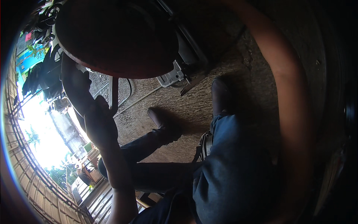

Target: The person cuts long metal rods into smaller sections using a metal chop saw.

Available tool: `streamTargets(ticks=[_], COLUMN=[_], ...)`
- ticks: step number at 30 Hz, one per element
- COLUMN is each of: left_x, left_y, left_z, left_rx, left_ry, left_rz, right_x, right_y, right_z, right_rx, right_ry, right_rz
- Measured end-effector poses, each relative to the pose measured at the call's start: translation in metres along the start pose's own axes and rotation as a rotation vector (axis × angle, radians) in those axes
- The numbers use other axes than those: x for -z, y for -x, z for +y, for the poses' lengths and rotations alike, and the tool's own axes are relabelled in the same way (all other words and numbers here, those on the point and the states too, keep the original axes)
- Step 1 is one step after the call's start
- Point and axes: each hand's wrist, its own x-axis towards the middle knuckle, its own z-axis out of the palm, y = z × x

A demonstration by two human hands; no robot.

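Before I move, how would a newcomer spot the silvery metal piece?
Find the big dark rounded object at the picture's upper left. At its lower right edge, against the rough brown ground, is the metal piece. Its pale silvery colour sets it apart from the dark bar nearby.

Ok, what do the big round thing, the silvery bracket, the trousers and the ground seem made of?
Round thing: perhaps painted metal or plastic; smooth, dull red near its edge, otherwise too dark to tell.
Bracket: likely metal, from its grey sheen.
Trousers: probably denim, matt blue and creased.
Ground: perhaps concrete, rough and ridged.
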Motion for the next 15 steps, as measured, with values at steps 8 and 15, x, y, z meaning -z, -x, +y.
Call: streamTargets(ticks=[8, 15], left_x=[0.012, 0.008], left_y=[-0.001, -0.001], left_z=[0.027, 0.034], left_rx=[-0.147, -0.122], left_ry=[-0.376, -0.426], left_rz=[0.061, 0.106], right_x=[0.022, 0.007], right_y=[0.008, 0.008], right_z=[-0.002, 0.005], right_rx=[-0.024, -0.055], right_ry=[-0.01, -0.197], right_rz=[-0.085, -0.008])
